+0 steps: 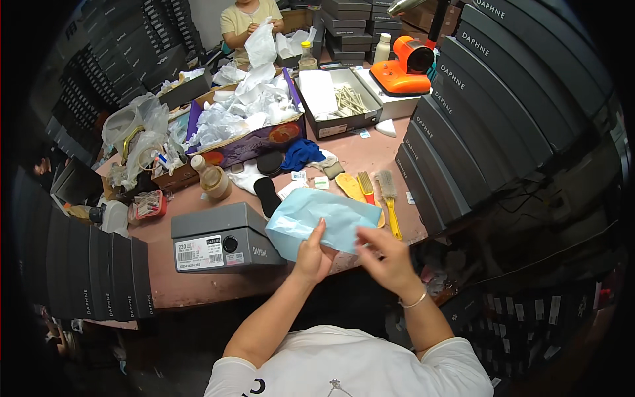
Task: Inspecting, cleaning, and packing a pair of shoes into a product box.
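A thin, creased light blue sheet [321, 218], looking like wrapping paper, hangs over the front of the table. My left hand [313, 255] grips its lower edge, thumb on top and the other fingers hidden underneath. By the sheet's right end is my right hand [387, 261], slightly blurred, its fingers apart and holding nothing. A grey lidded shoe box [225, 221] stands just left of the sheet. Beyond the sheet lie a yellow insole-shaped piece [349, 186], a brush with a red handle [366, 188] and a brush with a yellow handle [390, 205].
Stacked dark shoe boxes [456, 132] rise at the right, with more boxes [99, 268] at the left. Farther back are a purple box of crumpled paper [291, 126], an open tray of sticks [350, 99] and an orange device [403, 69]. Another person [248, 20] works across the table.
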